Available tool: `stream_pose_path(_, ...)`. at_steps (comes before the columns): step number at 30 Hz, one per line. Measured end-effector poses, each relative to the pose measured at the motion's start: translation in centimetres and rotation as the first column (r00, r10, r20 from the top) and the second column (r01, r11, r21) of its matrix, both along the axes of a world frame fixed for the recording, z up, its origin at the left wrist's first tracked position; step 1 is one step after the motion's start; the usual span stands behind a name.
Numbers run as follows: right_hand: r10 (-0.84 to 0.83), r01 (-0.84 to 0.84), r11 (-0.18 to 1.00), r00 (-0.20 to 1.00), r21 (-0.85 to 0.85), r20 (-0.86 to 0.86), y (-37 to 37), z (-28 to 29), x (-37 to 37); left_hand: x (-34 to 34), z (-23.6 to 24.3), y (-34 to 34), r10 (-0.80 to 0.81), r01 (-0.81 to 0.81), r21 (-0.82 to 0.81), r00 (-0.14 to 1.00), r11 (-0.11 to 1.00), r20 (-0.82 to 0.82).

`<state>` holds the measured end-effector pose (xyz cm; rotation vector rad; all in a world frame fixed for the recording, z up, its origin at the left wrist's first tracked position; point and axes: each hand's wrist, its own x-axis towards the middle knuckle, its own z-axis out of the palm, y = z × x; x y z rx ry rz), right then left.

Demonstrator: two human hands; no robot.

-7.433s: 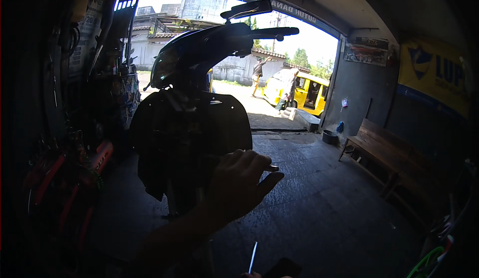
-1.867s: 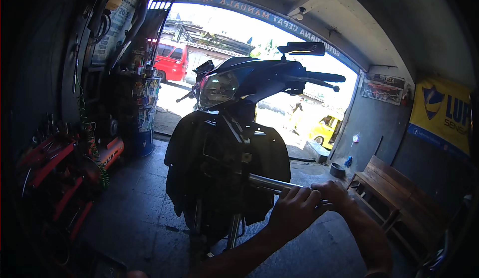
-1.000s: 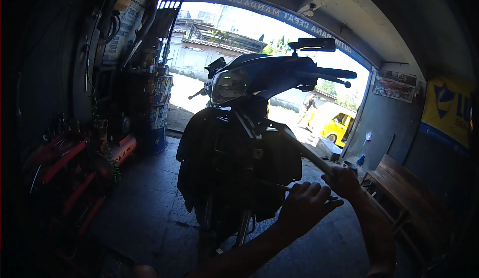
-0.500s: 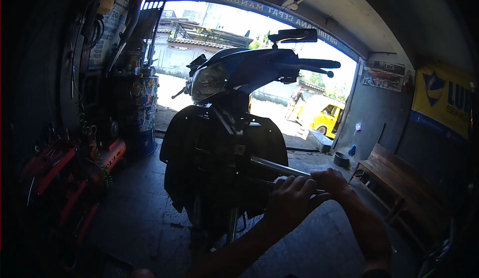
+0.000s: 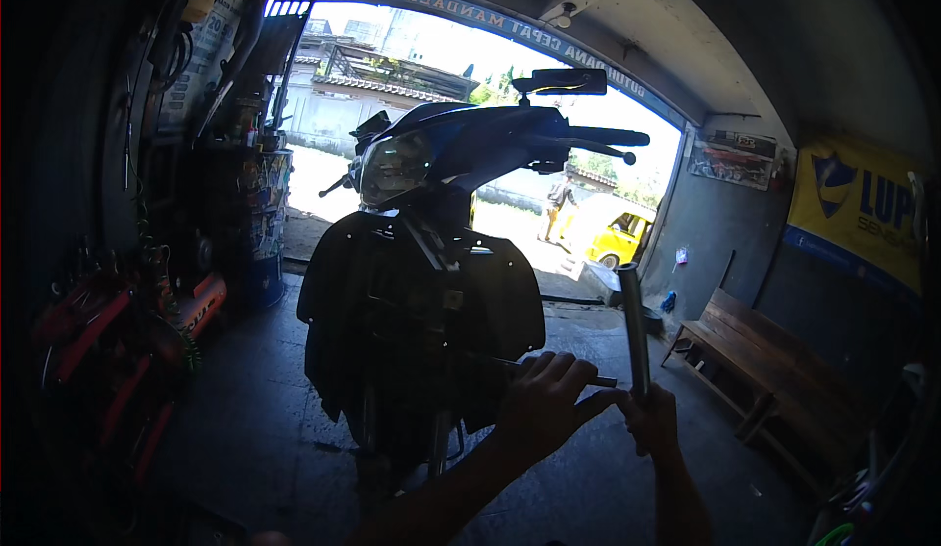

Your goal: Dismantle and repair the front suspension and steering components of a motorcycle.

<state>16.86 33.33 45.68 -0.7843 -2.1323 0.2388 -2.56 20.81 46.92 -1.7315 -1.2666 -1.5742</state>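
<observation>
A dark scooter front end (image 5: 480, 144) stands before me, headlight and mirror up top, with a shadowed black inner panel (image 5: 500, 286) and front body below. My left hand (image 5: 534, 404) is closed on a thin metal rod (image 5: 605, 381) that runs horizontally into the dark lower part of the scooter; where it ends there is hidden. My right hand (image 5: 650, 419) grips a thick steel tube (image 5: 632, 316), held nearly upright just right of the rod's outer end. Both forearms come in from the lower edge.
Red machinery and a compressor (image 5: 196, 306) line the left, beside a blue drum (image 5: 263, 276). At right are a wooden bench (image 5: 745, 355), a bucket (image 5: 647, 316) and a yellow banner (image 5: 853, 213). Through the doorway, a person (image 5: 557, 203) stands by a yellow vehicle (image 5: 613, 242).
The steel tube in my right hand has swung from pointing toward the scooter to nearly upright, and that hand moved lower. My left hand stays on the rod. A red van seen earlier is gone.
</observation>
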Motion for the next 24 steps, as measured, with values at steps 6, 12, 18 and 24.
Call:
stream_pose_path(6,-0.075,-0.267,0.910,0.646,-0.317,-0.760,-4.8,-1.5,4.4,-2.8,-0.7,-0.8,0.106,-0.105,0.027,0.992,0.994,-0.064)
stream_pose_path(12,0.158,-0.507,0.860,0.367,-0.054,-0.917,-8.1,1.8,6.0,-3.1,-0.9,-0.6,0.034,-0.033,-0.162,0.999,0.986,0.004)
stream_pose_path(18,0.267,-0.580,0.802,0.134,0.143,-0.954,-10.6,4.6,6.1,-2.5,-4.7,-2.4,0.069,-0.077,0.074,0.992,0.994,0.108)
stream_pose_path(24,0.250,-0.544,0.804,-0.058,0.240,-0.967,-11.4,7.0,3.7,-1.5,-18.4,-5.2,0.264,-0.231,-0.129,0.864,0.964,0.429)
